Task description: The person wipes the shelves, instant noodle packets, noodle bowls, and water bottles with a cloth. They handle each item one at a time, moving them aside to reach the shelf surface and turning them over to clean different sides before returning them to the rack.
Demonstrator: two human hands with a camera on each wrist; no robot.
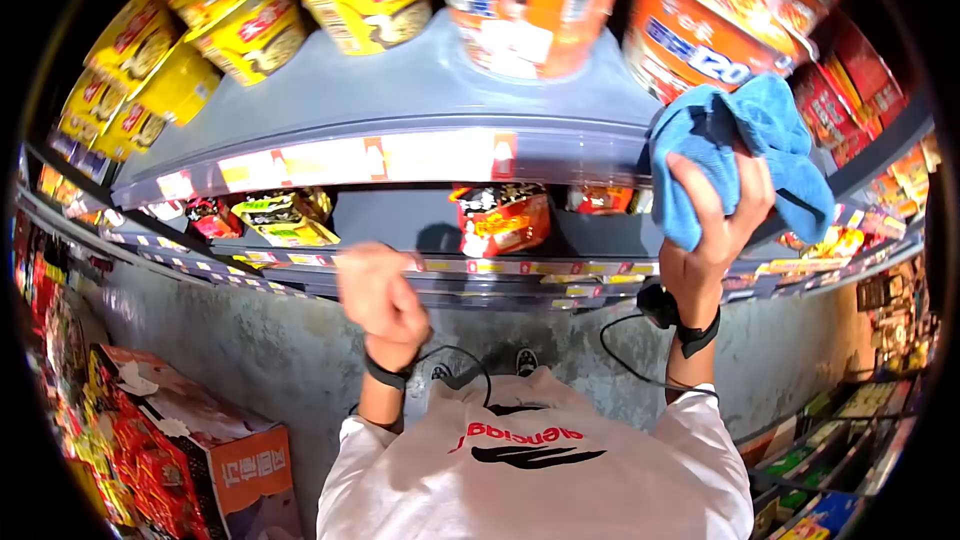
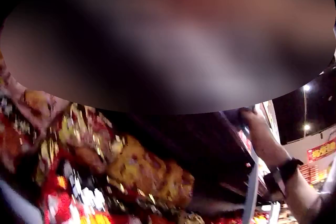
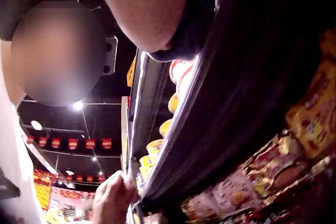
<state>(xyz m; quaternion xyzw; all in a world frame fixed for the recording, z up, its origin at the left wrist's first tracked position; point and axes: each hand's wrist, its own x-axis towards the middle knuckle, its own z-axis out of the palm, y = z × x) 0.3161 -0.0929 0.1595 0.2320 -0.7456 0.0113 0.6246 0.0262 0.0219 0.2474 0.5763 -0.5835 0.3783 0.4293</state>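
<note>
Blue cloth (image 1: 715, 130) bunched in my right hand (image 1: 714, 220), up at the shelf (image 1: 560, 105).

My right fingers pinch the cloth, which spreads in loose folds by the right end of the shelf's front edge, in front of the orange tubs (image 1: 680, 40); whether it touches them I cannot tell. My left hand (image 1: 378, 290) is blurred, its fingers loosely curled with nothing seen in them, near the edge of the lower shelf (image 1: 385, 225). Yellow tubs (image 1: 370, 0) stand on the upper shelf to the left, and labels (image 1: 400, 155) run along its edge. A red packet (image 1: 505, 225) lies on the lower shelf. Black straps (image 1: 697, 335) circle both my wrists.
</note>
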